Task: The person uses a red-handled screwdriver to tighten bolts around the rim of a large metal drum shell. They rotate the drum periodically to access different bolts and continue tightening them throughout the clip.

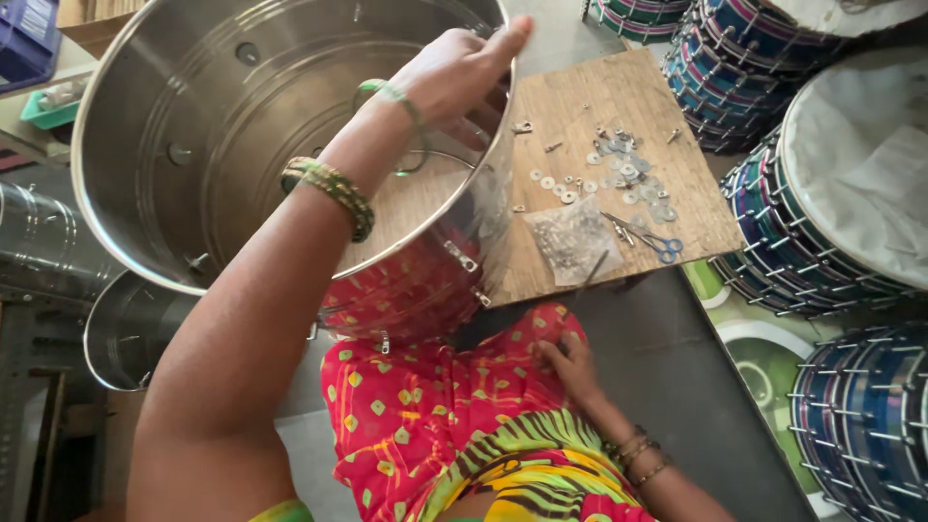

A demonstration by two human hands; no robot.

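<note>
left hand (454,77): fingers closed over steel drum shell (222,145) rim, tilting it steady | right hand (570,362): fingers loosely open, empty, resting on lap | washers (628,174) on wooden board (580,106)

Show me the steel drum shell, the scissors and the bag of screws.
steel drum shell (222,106), head view, inner wall.
scissors (650,238), head view, near the blue handles.
bag of screws (572,242), head view, middle of the clear bag.

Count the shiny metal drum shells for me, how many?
3. One big steel drum shell under the left hand, a second shell below it at left, a third shell at the left edge. More may be hidden.
</note>
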